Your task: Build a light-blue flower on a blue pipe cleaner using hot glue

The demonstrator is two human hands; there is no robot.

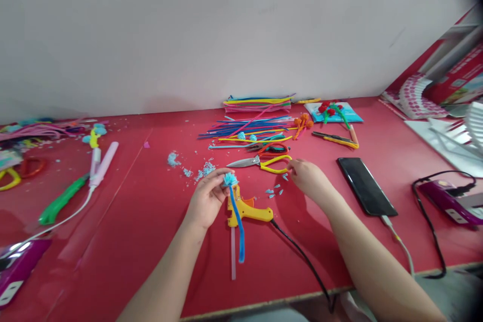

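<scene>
My left hand [207, 198] pinches a light blue fuzzy flower [230, 179] made of pipe cleaner, with a darker blue pipe-cleaner stem [237, 226] hanging toward me. Beneath it lies a yellow glue gun [251, 211] with a clear glue stick [233, 254] out of its back end. My right hand [309, 178] is at the handle end of the yellow-handled scissors [247, 162], fingertips drawn together. Whether they grip the handle or some small piece cannot be made out. Small light blue petal pieces [270, 192] are scattered just left of this hand.
Behind are loose pipe cleaners [241, 127], a bundle of them [260, 104], pliers [271, 147] and orange flowers [302, 122]. Blue fuzz scraps [206, 170] litter the left. To the right are a phone [366, 186] and a purple power strip [453, 201]; a pink glue gun [103, 166] is far left.
</scene>
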